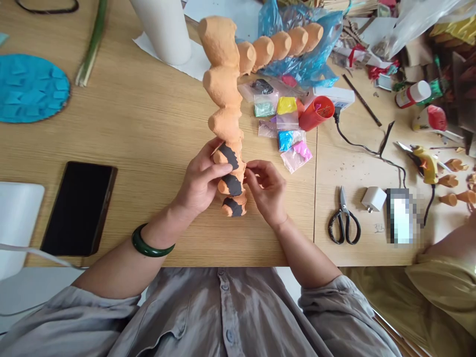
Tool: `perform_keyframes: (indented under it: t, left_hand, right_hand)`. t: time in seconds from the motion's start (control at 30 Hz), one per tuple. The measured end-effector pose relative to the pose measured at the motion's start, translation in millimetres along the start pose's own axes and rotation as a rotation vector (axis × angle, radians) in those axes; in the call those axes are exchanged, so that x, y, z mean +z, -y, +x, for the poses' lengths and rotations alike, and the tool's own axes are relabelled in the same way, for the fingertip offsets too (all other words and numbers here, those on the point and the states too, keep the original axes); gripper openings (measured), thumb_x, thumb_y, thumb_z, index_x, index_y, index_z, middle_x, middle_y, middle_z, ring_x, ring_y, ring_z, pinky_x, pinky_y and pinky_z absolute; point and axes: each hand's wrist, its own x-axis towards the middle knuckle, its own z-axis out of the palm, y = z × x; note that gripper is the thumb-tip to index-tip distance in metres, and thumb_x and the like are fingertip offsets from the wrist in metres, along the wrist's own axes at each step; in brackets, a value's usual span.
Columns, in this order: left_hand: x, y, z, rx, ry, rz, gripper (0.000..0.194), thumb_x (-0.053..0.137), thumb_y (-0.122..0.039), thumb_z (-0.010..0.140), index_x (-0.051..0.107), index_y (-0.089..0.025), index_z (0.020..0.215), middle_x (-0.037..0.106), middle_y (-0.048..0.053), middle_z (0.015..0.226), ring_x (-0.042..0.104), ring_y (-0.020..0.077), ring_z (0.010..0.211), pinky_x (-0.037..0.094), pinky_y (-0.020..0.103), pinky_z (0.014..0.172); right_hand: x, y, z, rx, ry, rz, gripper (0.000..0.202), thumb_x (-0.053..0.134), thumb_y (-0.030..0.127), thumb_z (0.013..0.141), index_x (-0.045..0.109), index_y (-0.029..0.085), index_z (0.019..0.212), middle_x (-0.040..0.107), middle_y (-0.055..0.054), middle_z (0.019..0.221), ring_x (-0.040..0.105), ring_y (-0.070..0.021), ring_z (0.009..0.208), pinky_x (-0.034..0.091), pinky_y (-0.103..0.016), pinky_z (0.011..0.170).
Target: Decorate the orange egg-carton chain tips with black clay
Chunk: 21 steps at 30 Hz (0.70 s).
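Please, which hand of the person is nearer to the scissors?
Right. The right hand is at the right edge of the orange form, with the scissors further right; the left hand holds the form's left side, farther away.

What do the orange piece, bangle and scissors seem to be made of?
Orange piece: perhaps modelling clay, matte, going by its finely pitted surface and ragged edges.
Bangle: possibly jade or glass, polished; dark green with bright highlights.
Scissors: likely metal blades, greyish with a sheen; rounded black handles, perhaps plastic-coated.
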Motion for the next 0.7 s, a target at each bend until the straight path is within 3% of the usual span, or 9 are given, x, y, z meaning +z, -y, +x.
perform_keyframes:
  t: [0.13, 0.33, 0.53, 0.7]
  left_hand:
    - [2.6, 5.9, -1.0, 0.056, -0.052, 0.109, 0.066, 0.098, -0.027, 0.073, 0.071, -0.025, 0.133, 0.080, 0.001, 0.109, 0.076, 0.0213, 0.097, 0.062, 0.032, 0.084]
    - [6.9, 10.2, -4.0, 0.006, -0.023, 0.086, 0.079, 0.105, -0.031, 0.069, 0.067, -0.026, 0.137, 0.081, 0.003, 0.108, 0.079, 0.0216, 0.097, 0.065, 0.032, 0.083]
    - [15.4, 1.7, -6.2, -0.073, -0.103, 0.069, 0.057, 0.100, -0.040, 0.075, 0.070, -0.023, 0.120, 0.078, 0.002, 0.104, 0.075, 0.0193, 0.085, 0.063, 0.032, 0.070]
    - [17.2, -10.0, -5.3, -0.139, -0.090, 0.054, 0.044, 0.096, -0.037, 0.072, 0.075, -0.021, 0.107, 0.072, -0.002, 0.086, 0.064, 0.0143, 0.066, 0.054, 0.028, 0.057]
  right_hand:
    - [-5.2, -2.6, 7.5, 0.134, -0.083, 0.132, 0.038, 0.086, 0.060, 0.100, 0.076, 0.026, 0.113, 0.078, -0.001, 0.097, 0.077, -0.0131, 0.077, 0.075, -0.031, 0.073]
    - [-11.1, 3.4, 12.4, 0.154, -0.063, 0.205, 0.036, 0.093, 0.057, 0.094, 0.081, 0.027, 0.110, 0.078, -0.001, 0.100, 0.077, -0.0154, 0.086, 0.072, -0.027, 0.064]
    - [-4.2, 5.1, 11.5, 0.206, -0.010, 0.259, 0.042, 0.094, 0.063, 0.091, 0.081, 0.026, 0.105, 0.079, 0.000, 0.095, 0.073, -0.0126, 0.071, 0.073, -0.029, 0.066]
    - [-6.6, 8.9, 12.3, 0.189, -0.057, 0.258, 0.042, 0.098, 0.060, 0.088, 0.081, 0.026, 0.107, 0.077, 0.001, 0.095, 0.073, -0.0130, 0.076, 0.075, -0.029, 0.068]
